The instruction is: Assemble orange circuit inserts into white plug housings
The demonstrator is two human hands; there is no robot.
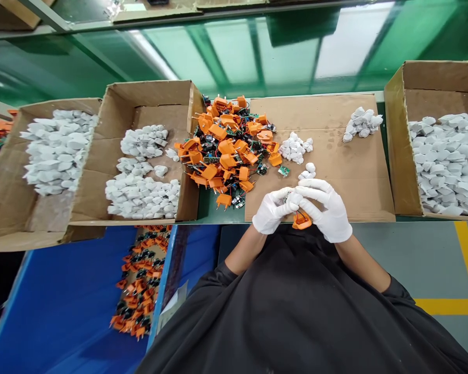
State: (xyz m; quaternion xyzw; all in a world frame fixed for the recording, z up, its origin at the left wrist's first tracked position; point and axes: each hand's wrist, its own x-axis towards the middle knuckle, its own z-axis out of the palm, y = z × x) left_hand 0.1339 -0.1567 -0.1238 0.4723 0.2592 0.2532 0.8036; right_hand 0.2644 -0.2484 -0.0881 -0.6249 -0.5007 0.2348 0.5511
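Observation:
My left hand (272, 210) and my right hand (329, 209), both in white gloves, meet at the front edge of the cardboard sheet. Their fingers are closed around a white putty-like lump (295, 199). Just under it an orange plug housing (301, 220) shows between the hands, partly covered by my fingers. Whether the lump is joined to the housing I cannot tell. A few small white balls (308, 171) lie just beyond my fingertips. Behind them are a small pile of white lumps (294, 147) and a little green circuit board (284, 171).
To the left is a heap of orange plugs with circuit boards (226, 150). Cardboard boxes (194, 109) of white lumps stand left and right (395, 140). More white pieces (362, 124) rest on the cardboard sheet (335, 156). Below left, a blue bin (81, 291) sits beside more orange plugs (140, 291).

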